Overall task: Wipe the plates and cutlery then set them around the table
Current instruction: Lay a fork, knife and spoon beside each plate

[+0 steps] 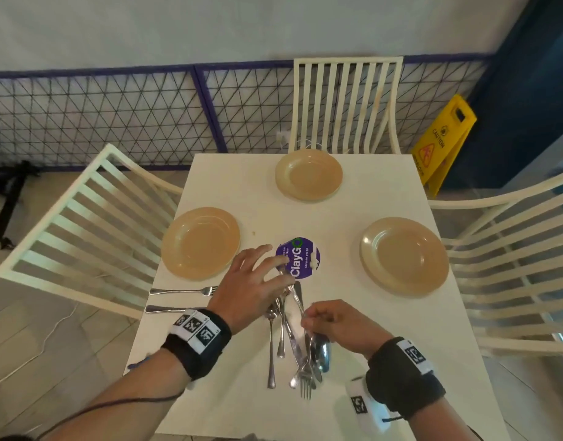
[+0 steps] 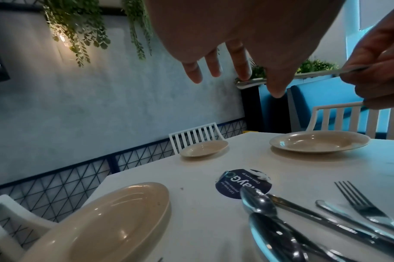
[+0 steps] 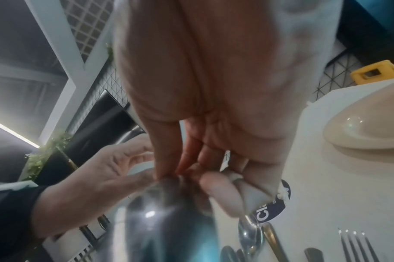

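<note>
Three beige plates lie on the white table [image 1: 337, 218]: one at the left [image 1: 200, 241], one at the far end [image 1: 309, 175], one at the right [image 1: 404, 256]. A pile of cutlery [image 1: 283, 338] lies near the front middle. My right hand [image 1: 309, 316] pinches a spoon [image 1: 323, 351] by its neck, bowl towards the wrist, above the pile. The bowl fills the right wrist view [image 3: 169, 221]. My left hand [image 1: 258, 275] hovers with fingers spread over the far end of the pile, holding nothing. A fork [image 1: 183, 291] and another handle [image 1: 175, 308] lie beside the left plate.
A round purple sticker [image 1: 301, 259] marks the table's middle. White slatted chairs stand at the left [image 1: 92, 224], far side [image 1: 347, 103] and right [image 1: 512, 265]. A yellow caution sign [image 1: 439, 148] stands on the floor at the back right, before a mesh fence.
</note>
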A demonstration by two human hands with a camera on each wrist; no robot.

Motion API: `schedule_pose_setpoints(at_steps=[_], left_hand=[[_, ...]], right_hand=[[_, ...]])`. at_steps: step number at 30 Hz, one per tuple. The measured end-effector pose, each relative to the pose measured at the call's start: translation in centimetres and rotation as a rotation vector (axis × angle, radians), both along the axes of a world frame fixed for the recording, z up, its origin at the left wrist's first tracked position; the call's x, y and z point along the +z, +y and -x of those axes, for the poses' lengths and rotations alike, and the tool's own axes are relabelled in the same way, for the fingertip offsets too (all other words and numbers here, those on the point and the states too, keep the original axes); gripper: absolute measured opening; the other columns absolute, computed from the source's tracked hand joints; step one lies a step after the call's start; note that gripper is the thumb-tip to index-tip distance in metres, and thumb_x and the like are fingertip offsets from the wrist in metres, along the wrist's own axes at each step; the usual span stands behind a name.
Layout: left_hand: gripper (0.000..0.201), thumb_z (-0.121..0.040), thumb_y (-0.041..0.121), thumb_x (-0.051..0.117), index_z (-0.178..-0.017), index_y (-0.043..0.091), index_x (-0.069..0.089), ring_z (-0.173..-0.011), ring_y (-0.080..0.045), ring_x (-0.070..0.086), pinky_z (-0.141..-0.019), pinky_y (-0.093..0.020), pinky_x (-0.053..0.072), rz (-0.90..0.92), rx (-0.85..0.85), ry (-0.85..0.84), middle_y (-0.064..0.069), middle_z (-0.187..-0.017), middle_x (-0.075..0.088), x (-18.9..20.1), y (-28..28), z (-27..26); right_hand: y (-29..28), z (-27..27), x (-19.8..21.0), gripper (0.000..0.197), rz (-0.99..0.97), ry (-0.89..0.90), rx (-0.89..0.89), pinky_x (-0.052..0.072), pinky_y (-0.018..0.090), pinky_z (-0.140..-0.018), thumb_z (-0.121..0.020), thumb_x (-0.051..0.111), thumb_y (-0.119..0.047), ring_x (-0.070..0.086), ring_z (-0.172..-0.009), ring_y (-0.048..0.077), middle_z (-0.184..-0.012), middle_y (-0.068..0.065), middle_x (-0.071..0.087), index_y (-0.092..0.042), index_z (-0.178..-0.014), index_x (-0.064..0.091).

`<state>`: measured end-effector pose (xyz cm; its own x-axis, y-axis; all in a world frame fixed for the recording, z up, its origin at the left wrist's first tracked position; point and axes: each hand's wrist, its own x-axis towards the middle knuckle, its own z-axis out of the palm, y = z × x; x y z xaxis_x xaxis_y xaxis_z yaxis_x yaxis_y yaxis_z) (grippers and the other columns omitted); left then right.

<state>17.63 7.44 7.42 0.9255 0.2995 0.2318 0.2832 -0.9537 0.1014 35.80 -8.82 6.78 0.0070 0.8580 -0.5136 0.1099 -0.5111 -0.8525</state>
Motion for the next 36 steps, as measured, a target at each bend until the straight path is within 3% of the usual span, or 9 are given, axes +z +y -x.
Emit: schedule_pose_setpoints(at_steps=[3,8,11,14,18,23,29,32,36], left_hand=[[0.016,-0.092,0.029,0.064,-0.106,0.032,0.072,-0.125,-0.029,0.056,-0.096,-0.048,0.049,0.031,-0.065,-0.002,0.008,-0.117,0.069,-0.2,2.3,1.5],[0.036,-0.098,0.04,0.042,-0.112,0.031,0.074,-0.093,-0.017,0.062,-0.072,-0.034,0.052,0.188,-0.061,0.152,0.012,-0.097,0.072,0.1,7.0,4.4],[0.03,-0.1,0.042,0.051,-0.121,0.037,0.072,-0.099,-0.011,0.059,-0.076,-0.027,0.043,0.437,0.121,0.224,0.019,-0.101,0.068,0.2,10.2,6.2],[0.021,-0.096,0.038,0.065,-0.114,0.04,0.075,-0.099,-0.005,0.065,-0.087,-0.029,0.051,0.736,0.311,0.218,0.02,-0.106,0.074,0.1,14.5,7.8],[0.014,-0.092,0.032,0.071,-0.105,0.037,0.076,-0.082,-0.004,0.069,-0.09,-0.035,0.056,0.992,0.444,0.181,0.015,-0.082,0.076,-0.4,20.1,8.4],[0.021,-0.09,0.029,0.075,-0.111,0.029,0.076,-0.098,-0.014,0.066,-0.089,-0.022,0.049,0.923,0.574,0.016,0.006,-0.104,0.075,-1.6,26.9,7.9],[0.019,-0.088,0.022,0.077,-0.107,0.025,0.077,-0.089,-0.017,0.064,-0.082,-0.026,0.052,0.856,0.618,-0.106,0.001,-0.101,0.072,-4.6,34.0,7.3],[0.018,-0.086,0.021,0.078,-0.104,0.025,0.078,-0.089,-0.021,0.067,-0.089,-0.036,0.056,0.852,0.64,-0.091,-0.001,-0.097,0.074,-6.9,36.9,7.3],[0.019,-0.087,0.019,0.077,-0.105,0.023,0.078,-0.085,-0.018,0.064,-0.086,-0.028,0.052,0.838,0.689,-0.037,-0.001,-0.097,0.073,-10.1,39.3,6.9]], right_hand=[[1.7,0.9,0.2,0.012,0.002,0.037,0.108,0.046,0.015,-0.067,-0.095,0.065,-0.026,0.062,-0.071,0.003,-0.081,-0.004,0.07,-0.018,-0.097,0.073],[6.8,2.0,-0.5,0.016,0.033,-0.05,0.234,0.054,0.029,-0.094,-0.098,0.059,-0.018,0.068,-0.091,0.007,-0.096,-0.006,0.072,-0.012,-0.105,0.072],[10.2,2.2,0.1,0.021,0.034,-0.149,0.283,0.051,0.026,-0.096,-0.099,0.059,-0.024,0.067,-0.101,0.01,-0.104,-0.012,0.07,-0.018,-0.116,0.07],[14.2,2.0,0.5,0.03,0.0,-0.239,0.337,0.048,0.02,-0.094,-0.098,0.06,-0.028,0.064,-0.101,0.004,-0.106,-0.015,0.067,-0.029,-0.128,0.063],[20.8,1.4,0.0,0.027,-0.039,-0.139,0.115,0.055,0.028,-0.079,-0.104,0.049,-0.02,0.067,-0.082,0.008,-0.107,-0.006,0.074,-0.023,-0.126,0.065],[29.1,0.5,-1.8,0.015,0.022,-0.016,-0.062,0.054,0.03,-0.063,-0.101,0.053,-0.014,0.066,-0.066,0.021,-0.097,0.016,0.076,-0.006,-0.114,0.058],[37.5,0.7,-5.3,0.012,0.114,-0.13,-0.277,0.046,0.022,-0.047,-0.09,0.07,-0.024,0.055,-0.052,0.02,-0.07,0.01,0.071,-0.014,-0.093,0.064],[40.4,0.8,-7.2,0.006,0.168,-0.159,-0.333,0.045,0.023,-0.047,-0.092,0.066,-0.021,0.054,-0.055,0.023,-0.074,0.012,0.07,-0.018,-0.088,0.063],[42.8,0.9,-9.2,0.009,0.261,-0.226,-0.341,0.04,0.02,-0.038,-0.095,0.054,-0.013,0.054,-0.051,0.021,-0.077,0.012,0.07,-0.014,-0.094,0.063]])
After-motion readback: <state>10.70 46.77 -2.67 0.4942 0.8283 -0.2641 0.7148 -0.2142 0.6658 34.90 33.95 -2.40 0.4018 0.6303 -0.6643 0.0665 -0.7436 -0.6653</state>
